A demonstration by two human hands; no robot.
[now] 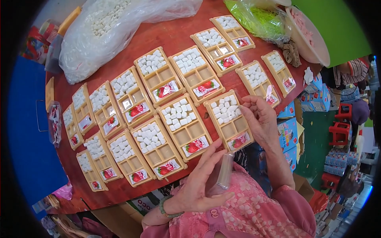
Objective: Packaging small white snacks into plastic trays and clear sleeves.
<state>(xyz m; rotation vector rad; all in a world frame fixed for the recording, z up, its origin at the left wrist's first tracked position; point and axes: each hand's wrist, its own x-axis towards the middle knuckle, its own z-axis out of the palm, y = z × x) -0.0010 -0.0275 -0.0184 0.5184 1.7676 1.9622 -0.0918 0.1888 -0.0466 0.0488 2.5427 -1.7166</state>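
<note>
A beige divided tray [229,129] is at the front right of the table, with white marshmallow-like pieces [225,109] in its large compartment and a strawberry-print packet [238,141] in the lowest one. Its two small middle compartments show no contents. My right hand [260,121] is closed at the tray's right edge, thumb against the rim and fingers curled. Fingertips of my left hand [198,184] reach the tray's lower left corner. Between that hand's thumb and fingers sits a stack of clear plastic [225,171], close to my body; how firmly it is gripped is partly hidden.
Several similar filled trays [184,115] stand in rows on the red table [119,202]. A large clear bag of white pieces [107,23] lies at the back left. Green packing material [258,18] and a pale basin [307,35] are at the back right, blue boxes [287,133] beyond the right edge.
</note>
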